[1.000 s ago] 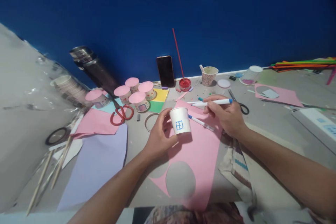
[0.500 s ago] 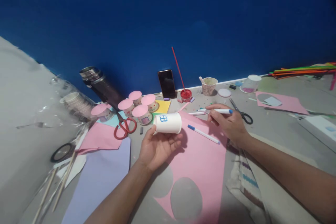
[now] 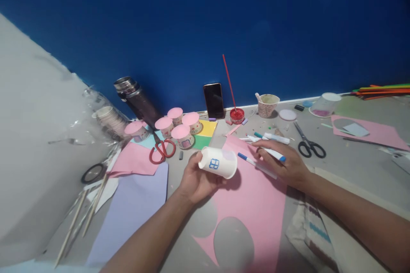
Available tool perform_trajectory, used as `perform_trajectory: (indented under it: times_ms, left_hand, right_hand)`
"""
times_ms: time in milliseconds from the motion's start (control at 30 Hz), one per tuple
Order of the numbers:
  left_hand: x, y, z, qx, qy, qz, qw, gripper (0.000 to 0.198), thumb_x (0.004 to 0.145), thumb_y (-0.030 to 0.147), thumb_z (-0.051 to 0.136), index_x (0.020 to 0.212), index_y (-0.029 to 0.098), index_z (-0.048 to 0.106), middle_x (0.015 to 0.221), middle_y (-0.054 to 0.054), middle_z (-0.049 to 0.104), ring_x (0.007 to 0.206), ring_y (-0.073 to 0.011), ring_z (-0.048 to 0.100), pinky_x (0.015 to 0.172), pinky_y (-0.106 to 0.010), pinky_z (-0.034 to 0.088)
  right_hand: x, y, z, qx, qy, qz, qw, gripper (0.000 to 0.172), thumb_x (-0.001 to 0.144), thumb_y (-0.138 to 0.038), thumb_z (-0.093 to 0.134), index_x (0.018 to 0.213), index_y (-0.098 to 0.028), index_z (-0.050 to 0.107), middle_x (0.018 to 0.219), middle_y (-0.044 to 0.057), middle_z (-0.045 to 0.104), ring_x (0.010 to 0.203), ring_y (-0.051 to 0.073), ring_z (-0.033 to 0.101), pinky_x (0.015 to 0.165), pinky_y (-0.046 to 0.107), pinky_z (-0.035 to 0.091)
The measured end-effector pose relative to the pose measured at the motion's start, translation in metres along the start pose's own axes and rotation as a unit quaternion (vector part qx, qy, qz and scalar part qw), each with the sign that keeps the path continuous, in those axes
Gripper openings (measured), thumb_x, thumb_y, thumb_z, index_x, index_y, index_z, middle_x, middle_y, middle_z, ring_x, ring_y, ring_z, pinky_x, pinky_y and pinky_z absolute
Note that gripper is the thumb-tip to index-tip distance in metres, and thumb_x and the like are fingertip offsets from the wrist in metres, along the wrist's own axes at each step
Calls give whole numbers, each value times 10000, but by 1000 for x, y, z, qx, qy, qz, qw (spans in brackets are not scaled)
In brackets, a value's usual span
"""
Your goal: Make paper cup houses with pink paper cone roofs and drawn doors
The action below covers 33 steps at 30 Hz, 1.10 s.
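Observation:
A white paper cup [image 3: 226,163] with a small blue window-like drawing on its side lies tilted in my left hand [image 3: 199,183], fingers beneath it and thumb near the rim. To the right, my right hand [image 3: 285,164] pinches a white marker [image 3: 272,152] with a blue end. Under that hand another blue-and-white marker [image 3: 256,165] rests on the pink paper [image 3: 256,204], which has round holes cut from it. More markers lie just beyond my right fingers, one of them a white marker [image 3: 277,138].
Small decorated cups with pink tops [image 3: 182,132], red-handled scissors [image 3: 162,151] and a dark flask [image 3: 137,100] stand or lie at left. A phone [image 3: 214,100] leans on the blue wall near a red pot [image 3: 237,115]. Black scissors [image 3: 309,143] lie at right.
The cup has turned in my left hand, its base end tipping down toward the right. My right hand has moved slightly lower with the marker. The view has shifted, so the table's objects appear further right.

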<state>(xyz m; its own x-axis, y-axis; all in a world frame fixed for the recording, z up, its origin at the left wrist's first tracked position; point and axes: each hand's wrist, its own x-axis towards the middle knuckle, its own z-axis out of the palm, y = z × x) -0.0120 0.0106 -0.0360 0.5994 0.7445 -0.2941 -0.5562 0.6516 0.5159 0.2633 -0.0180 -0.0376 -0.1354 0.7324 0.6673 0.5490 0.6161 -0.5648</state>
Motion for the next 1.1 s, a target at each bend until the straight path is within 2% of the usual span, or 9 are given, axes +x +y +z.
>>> perform_trajectory:
  times_ms: [233,400,467,567,600,667,800,933,1100]
  left_hand:
    - [4,-6,-12,37,-65,-98,992,560,930,625,672,1150,112,723,1022,-173,805,778,-296,779,620,-382,633]
    - [4,-7,-6,33,-65,-78,994,549,963,594,645,1221,113,698,968,-151,810,725,-288,779,661,-415,647]
    - [4,-8,-3,37,-55,-61,996,549,979,577,622,1256,106,677,1005,-164,807,712,-286,778,672,-429,647]
    - [6,-12,0,42,-47,-58,996,548,995,550,600,1283,87,660,1024,-176,800,707,-282,775,683,-435,645]
    - [6,-15,1,42,-42,-58,997,535,996,529,608,1285,82,660,1033,-178,799,732,-282,777,693,-431,645]
    - [6,-19,3,35,-34,-52,997,502,984,472,640,1294,78,662,1100,-188,793,842,-293,784,728,-423,646]
    - [3,-26,7,21,-23,-46,998,435,938,360,693,1269,77,685,1178,-191,787,1038,-324,767,857,-428,626]
    - [0,-28,9,21,-28,-53,998,405,884,283,713,1234,79,701,1159,-192,797,1053,-339,766,914,-445,595]
    - [0,-28,10,16,-36,-53,998,410,861,276,735,1225,86,723,1162,-177,804,1061,-323,766,924,-424,587]
  right_hand:
    - [-6,6,5,-44,-2,-50,998,158,974,-220,655,1086,-226,767,969,82,845,865,243,813,788,358,645]
    - [-4,3,3,-18,14,-58,998,186,973,-226,680,1129,-225,782,958,71,845,849,228,811,789,352,644]
    - [-3,-5,-1,2,43,-31,999,176,967,-251,695,1111,-238,795,931,60,843,845,231,806,809,363,643]
    - [-3,-25,-9,21,107,52,993,143,972,-253,690,1059,-260,804,866,33,836,877,235,805,871,370,637]
    - [-3,-33,-10,34,114,81,990,137,974,-244,685,1044,-263,801,848,26,831,848,228,804,841,353,643]
    - [-4,-49,-13,52,104,102,988,106,949,-222,703,995,-262,791,827,20,822,756,213,792,742,317,645]
    - [-4,-69,-13,62,69,82,992,135,900,-158,709,980,-254,758,794,0,803,679,178,768,605,246,603]
    - [-4,-71,-13,59,59,75,994,142,913,-137,691,996,-242,739,800,4,795,665,171,759,587,239,587]
    - [-1,-72,-11,58,32,22,998,117,937,-143,682,999,-232,728,840,27,800,713,183,756,635,267,586]
